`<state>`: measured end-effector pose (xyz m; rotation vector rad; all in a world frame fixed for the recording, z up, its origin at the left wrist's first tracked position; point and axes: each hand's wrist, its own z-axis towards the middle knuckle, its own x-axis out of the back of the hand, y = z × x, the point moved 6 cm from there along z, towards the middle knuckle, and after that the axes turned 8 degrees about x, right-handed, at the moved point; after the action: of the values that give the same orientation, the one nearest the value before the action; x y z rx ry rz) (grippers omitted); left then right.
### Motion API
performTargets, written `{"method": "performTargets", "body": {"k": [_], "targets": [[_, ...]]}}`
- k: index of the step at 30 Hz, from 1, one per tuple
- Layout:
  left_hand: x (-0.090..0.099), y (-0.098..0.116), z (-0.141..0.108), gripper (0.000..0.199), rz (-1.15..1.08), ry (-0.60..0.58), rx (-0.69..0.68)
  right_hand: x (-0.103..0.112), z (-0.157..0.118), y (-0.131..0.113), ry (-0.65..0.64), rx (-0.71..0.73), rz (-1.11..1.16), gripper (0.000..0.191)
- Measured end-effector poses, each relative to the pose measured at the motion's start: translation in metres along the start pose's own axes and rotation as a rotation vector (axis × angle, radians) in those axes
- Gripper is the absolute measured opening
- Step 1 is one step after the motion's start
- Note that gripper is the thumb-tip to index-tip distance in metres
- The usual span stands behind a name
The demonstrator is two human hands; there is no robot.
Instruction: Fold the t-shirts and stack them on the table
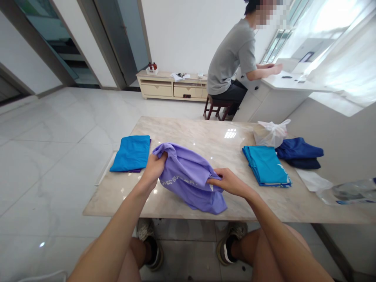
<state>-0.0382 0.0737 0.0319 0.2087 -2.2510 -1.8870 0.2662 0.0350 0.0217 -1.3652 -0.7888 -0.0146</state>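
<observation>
A crumpled light-purple cloth garment with white lettering is stretched between my two hands above the marble-look table. Its lower right part droops close to the tabletop. My left hand is closed on the bunched upper left end. On the opposite side, my right hand pinches the fabric between thumb and fingers. Left of the garment lies a folded blue cloth with a darker purple edge showing beneath it. To the right is a folded stack of turquoise-blue cloth with white print.
A knotted white plastic bag, dark blue cloth, white paper and a clear plastic bottle occupy the right side of the table. Beyond, a person in grey sits on a stool at a white desk. A low cabinet stands against the wall.
</observation>
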Motion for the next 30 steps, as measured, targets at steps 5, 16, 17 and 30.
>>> {"method": "performTargets", "body": {"k": [5,16,17,30], "targets": [[-0.010,0.004,-0.002,0.042,0.025,-0.054,0.066,0.029,0.004,0.003,0.264,0.024,0.162,0.046],[-0.064,0.003,-0.037,0.070,-0.030,-0.421,0.200,-0.010,0.017,0.002,0.115,0.040,0.223,0.054],[-0.065,0.003,-0.040,0.074,-0.035,-0.453,0.226,-0.016,0.018,-0.001,0.068,0.049,0.224,0.052],[-0.039,-0.018,-0.016,0.087,0.355,-0.179,0.100,0.000,0.004,0.044,0.723,-0.226,0.724,0.058]]}}
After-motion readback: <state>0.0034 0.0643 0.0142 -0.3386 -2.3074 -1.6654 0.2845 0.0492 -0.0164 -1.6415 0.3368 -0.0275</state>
